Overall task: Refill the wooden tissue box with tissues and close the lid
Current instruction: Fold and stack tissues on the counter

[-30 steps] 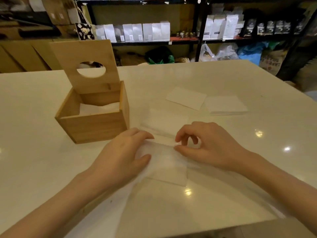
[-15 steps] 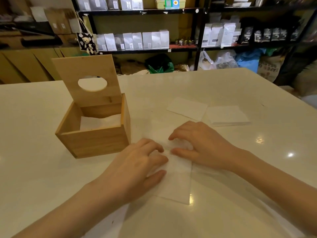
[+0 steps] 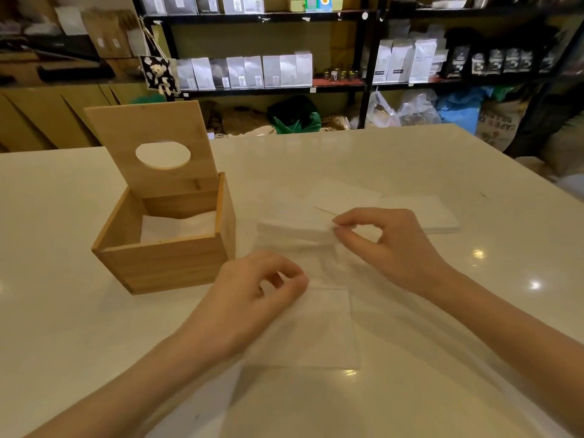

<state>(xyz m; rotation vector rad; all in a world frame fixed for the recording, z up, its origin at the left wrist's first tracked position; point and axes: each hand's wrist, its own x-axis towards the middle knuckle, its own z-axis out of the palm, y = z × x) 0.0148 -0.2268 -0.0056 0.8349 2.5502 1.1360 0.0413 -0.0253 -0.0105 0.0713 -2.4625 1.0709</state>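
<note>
- Head view: the square light-wood tissue box [image 3: 164, 248] sits left of centre on the glossy white table [image 3: 63, 327], its hinged wooden lid with a round hole [image 3: 158, 153] propped upright at the far wall, leaving the top free for loading.
- White tissue [image 3: 177, 226] already lies inside, below the rim.
- The right hand [image 3: 388, 248] pinches the right end of a folded white tissue strip [image 3: 294, 232] between thumb and forefinger, just right of the box, likely to lift it clear.
- The left hand [image 3: 252, 298] curls on a flat white tissue sheet [image 3: 316, 330] nearer the camera; whether it grips it cannot be told.
- A spare stack of white tissues [image 3: 423, 213] waits at far right, within reach.
</note>
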